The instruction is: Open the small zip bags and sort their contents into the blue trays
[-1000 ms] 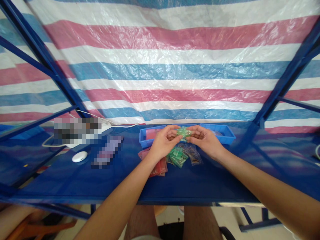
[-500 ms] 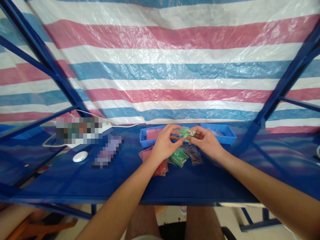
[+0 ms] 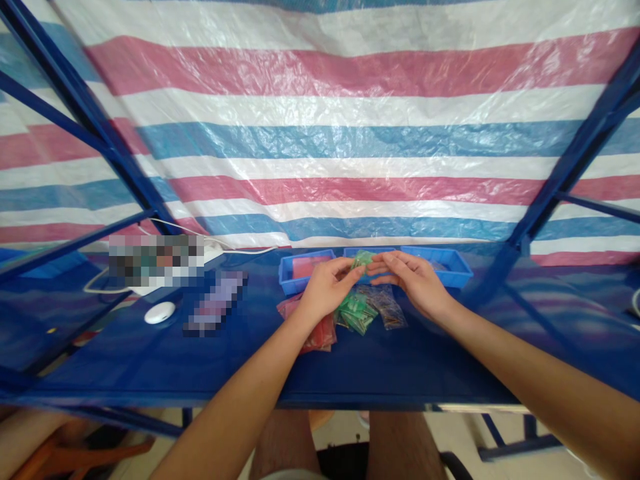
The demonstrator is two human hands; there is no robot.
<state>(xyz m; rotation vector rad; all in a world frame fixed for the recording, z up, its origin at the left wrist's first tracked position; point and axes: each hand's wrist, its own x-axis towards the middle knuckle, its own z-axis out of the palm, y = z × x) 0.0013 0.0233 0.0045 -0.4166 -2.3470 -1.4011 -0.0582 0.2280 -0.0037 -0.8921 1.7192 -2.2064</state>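
Observation:
My left hand (image 3: 325, 288) and my right hand (image 3: 413, 280) meet over the middle blue tray (image 3: 373, 252), both pinching one small green packet (image 3: 361, 260) by its ends. Below the hands, on the blue table (image 3: 350, 367), lie a pile of green packets (image 3: 356, 312), a pile of red packets (image 3: 317, 333) and a clear packet with brownish contents (image 3: 387, 308). The left blue tray (image 3: 305, 267) holds a pink packet. The right blue tray (image 3: 440, 263) stands behind my right hand.
A white round object (image 3: 160, 312) and a white cable (image 3: 240, 250) lie at the left of the table. Blue metal frame bars (image 3: 90, 120) rise on both sides. A striped plastic tarp (image 3: 325, 133) hangs behind. My knees show under the table's front edge.
Both hands have moved the green packet a little forward and down, from above the piles to over the middle tray. The fingers have stretched out more.

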